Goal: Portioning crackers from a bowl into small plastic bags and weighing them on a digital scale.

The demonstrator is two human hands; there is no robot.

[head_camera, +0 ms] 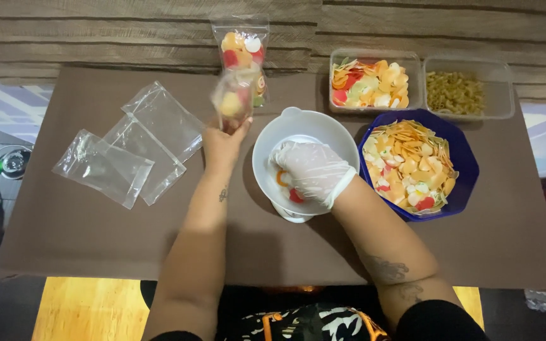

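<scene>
My left hand [222, 144] holds up a small clear bag [234, 96] partly filled with colourful round crackers; the bag is blurred. Behind it a second filled bag [244, 45] leans against the wall. My right hand [311, 169], in a thin clear glove, reaches down into a white bowl [289, 129] on a white scale, over a few red and orange crackers. To the right of that stands a blue bowl [466, 165] heaped with yellow, orange and white crackers.
Three empty clear bags [127, 148] lie on the brown mat at left. At the back right stand a clear tub of mixed crackers [374, 82] and a clear tub of small tan pieces [469, 91]. A glass [12, 161] sits off the mat's left edge.
</scene>
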